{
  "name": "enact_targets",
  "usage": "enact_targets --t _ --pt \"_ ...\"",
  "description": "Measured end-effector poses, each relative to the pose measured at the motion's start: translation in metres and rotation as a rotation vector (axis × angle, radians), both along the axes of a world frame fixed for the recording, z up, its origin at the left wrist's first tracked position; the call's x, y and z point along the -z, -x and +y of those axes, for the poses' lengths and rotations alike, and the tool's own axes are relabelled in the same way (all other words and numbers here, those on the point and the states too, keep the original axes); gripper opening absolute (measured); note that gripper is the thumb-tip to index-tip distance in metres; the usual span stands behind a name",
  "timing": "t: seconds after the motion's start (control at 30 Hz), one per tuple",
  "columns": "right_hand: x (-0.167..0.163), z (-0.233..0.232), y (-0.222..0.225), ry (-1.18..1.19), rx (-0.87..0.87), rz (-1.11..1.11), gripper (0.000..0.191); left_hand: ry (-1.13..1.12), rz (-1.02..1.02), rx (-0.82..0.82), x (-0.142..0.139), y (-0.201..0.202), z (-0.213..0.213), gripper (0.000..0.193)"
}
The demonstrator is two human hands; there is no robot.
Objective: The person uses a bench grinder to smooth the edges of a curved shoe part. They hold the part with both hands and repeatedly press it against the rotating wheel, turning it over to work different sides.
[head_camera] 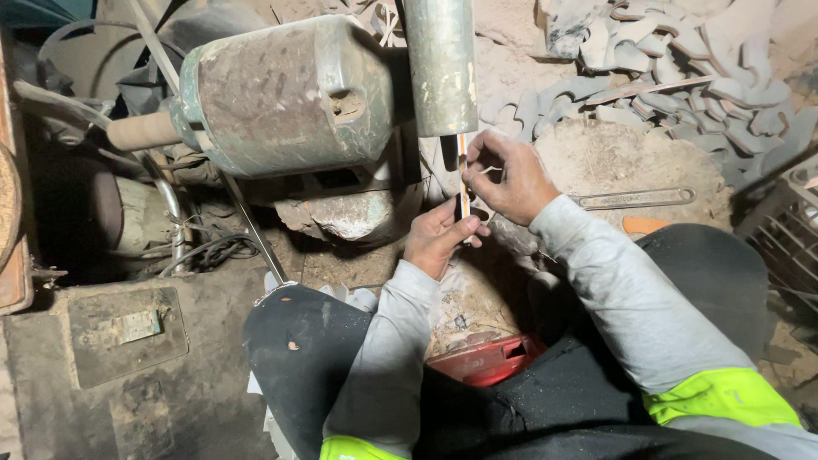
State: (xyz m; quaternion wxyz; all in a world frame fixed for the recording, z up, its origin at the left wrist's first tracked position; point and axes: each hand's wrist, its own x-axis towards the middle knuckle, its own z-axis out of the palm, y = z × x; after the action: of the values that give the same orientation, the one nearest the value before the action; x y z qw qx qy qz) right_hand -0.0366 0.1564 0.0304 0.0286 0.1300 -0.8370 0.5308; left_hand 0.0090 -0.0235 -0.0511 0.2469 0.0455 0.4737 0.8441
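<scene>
both hands pinch a thin white strip standing upright below the machine's grey-green column. the left hand grips its lower end, the right hand closes around it higher up. a flat metal wrench lies nearby on the dusty floor.

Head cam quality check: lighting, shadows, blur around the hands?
Head view: warm light falls evenly on the left hand, right hand and thin strip, all sharp; deep shadow under the green machine housing at left; mild wide-angle bend at the edges; no glare.
</scene>
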Motion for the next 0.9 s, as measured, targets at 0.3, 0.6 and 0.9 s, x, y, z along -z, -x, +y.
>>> enact_targets --t 0.3,0.6,0.9 --pt "0.045 0.028 0.007 -0.365 -0.189 0.031 0.045 0.487 0.074 -0.17 0.045 -0.02 0.011 0.069" --pt "0.012 0.038 0.001 -0.085 -0.156 -0.139 0.031 0.557 0.209 -0.283 0.0 -0.011 0.019 0.069" --pt "-0.02 0.019 0.001 -0.013 -0.012 0.065 0.027 0.029 0.127 -0.095 -0.037 0.009 0.009 0.061"
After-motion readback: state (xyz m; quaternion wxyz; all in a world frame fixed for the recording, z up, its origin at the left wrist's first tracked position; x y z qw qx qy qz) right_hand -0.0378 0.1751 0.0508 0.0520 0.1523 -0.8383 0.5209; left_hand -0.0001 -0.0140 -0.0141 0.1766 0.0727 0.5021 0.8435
